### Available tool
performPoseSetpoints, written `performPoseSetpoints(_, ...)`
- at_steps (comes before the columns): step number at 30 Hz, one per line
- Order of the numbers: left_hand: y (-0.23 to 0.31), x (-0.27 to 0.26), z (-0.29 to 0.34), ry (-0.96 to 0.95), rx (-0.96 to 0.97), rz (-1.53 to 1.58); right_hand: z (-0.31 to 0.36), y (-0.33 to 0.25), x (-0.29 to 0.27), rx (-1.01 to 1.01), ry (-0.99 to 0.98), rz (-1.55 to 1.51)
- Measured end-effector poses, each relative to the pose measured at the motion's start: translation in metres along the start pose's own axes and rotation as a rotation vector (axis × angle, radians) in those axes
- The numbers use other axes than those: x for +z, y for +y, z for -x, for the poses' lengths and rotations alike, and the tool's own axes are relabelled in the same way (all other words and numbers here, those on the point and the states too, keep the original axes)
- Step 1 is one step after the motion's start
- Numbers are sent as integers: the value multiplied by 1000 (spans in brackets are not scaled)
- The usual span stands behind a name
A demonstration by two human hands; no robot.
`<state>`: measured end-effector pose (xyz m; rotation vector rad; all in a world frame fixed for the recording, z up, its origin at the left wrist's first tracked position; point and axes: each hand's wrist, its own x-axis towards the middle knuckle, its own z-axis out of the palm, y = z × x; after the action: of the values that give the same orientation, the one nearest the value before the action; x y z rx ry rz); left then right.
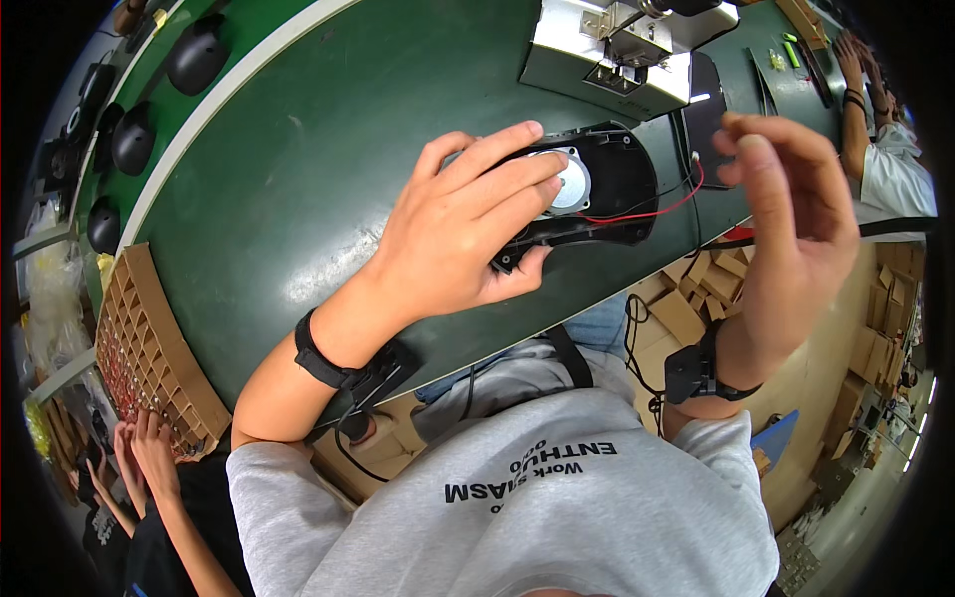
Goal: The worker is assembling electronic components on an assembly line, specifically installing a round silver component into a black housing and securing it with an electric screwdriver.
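On the green table, a black plastic housing (627, 184) lies with its hollow side up. In it sits a round silver speaker (574, 187), partly under my fingers. My left hand (463, 219) grips the housing, fingers over the speaker and thumb at the near edge. A red wire (657, 212) and a thin black one run from the speaker to a small white connector (695, 157) on the right. Beyond that connector my right hand (796, 214) is raised, slightly blurred, its thumb and fingertips curled together. Anything between those fingertips is too small or hidden to make out.
A metal machine (607, 70) stands behind the housing, with a dark flat plate (703, 119) beside it. At the left is a divided cardboard tray (164, 348), near another person's hands (149, 458). Another person's arms (856, 90) rest at the far right. Black domed parts (197, 57) lie beyond the white rail.
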<state>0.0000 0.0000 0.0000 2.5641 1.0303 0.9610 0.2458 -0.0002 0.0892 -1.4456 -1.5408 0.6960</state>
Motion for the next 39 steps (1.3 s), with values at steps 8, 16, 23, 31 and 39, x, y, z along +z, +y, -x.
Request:
performPoseSetpoints(8,-2,4,-1,10,40,34,-12,-20,1,-289,112,-119)
performPoseSetpoints(16,-4,9,1,52,44,138,-5,11,47,-240,-471,298)
performPoseSetpoints(23,-5,7,3,62,35,140,-5,20,55,-231,-420,265)
performPoseSetpoints(31,-5,6,3,69,33,143,-6,10,53,-107,-465,315)
performPoseSetpoints(39,-5,7,2,79,29,144,-6,11,53,-122,-441,324)
